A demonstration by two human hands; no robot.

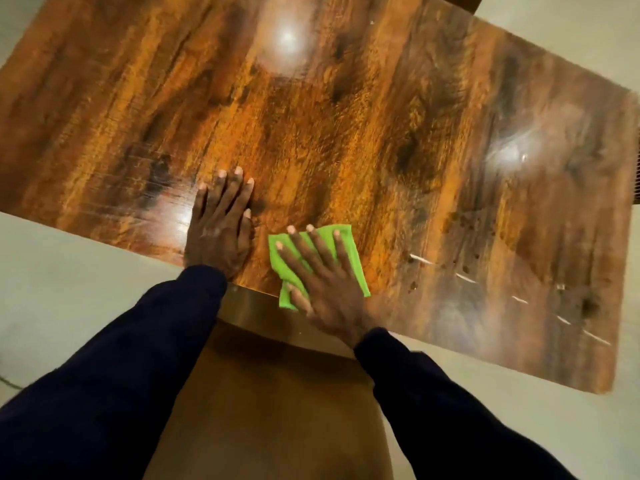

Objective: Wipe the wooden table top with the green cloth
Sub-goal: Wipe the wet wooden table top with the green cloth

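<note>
The glossy wooden table top (346,116) fills most of the view, with bright light reflections on it. A folded green cloth (349,247) lies near the table's near edge. My right hand (322,282) is pressed flat on the cloth with fingers spread, covering most of it. My left hand (220,226) rests palm down on the bare wood just left of the cloth, fingers together, holding nothing. Both arms wear dark sleeves.
A brown chair seat (270,393) stands below the table's near edge, between my arms. Pale floor (69,289) surrounds the table. White scratch-like marks (464,277) and dark spots show on the right part of the top.
</note>
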